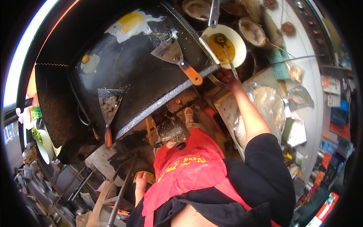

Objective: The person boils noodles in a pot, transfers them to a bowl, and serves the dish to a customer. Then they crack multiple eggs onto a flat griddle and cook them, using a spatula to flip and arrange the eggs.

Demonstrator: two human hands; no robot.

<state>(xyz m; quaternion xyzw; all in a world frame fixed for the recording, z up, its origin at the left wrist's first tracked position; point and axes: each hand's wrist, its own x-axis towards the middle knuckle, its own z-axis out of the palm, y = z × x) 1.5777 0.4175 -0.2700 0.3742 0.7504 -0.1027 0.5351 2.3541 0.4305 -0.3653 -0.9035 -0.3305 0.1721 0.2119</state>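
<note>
My right hand (234, 84) is at the handle of a metal ladle (230, 63), whose bowl rests in yellow-brown oil in a white bowl (240, 46); its fingers are partly in shadow. My left hand (141, 180) hangs low beside my red apron (192, 167), near a yellow-rimmed container (149, 177), and I cannot tell whether it touches it. On the black griddle (136, 76) lie a spread egg with broken yolk (130, 23) and a smaller egg with a whole yolk (90, 64). One scraper (170, 52) with an orange handle lies towards the right edge, another scraper (109, 107) at the near left.
Plastic-wrapped dough (265, 99) sits on the counter right of my forearm. Crusted round vessels (252, 32) stand behind the bowl, with a metal handle (214, 14) above it. A bowl of greens (44, 144) is at the far left. Metal rails (122, 193) stand at lower left.
</note>
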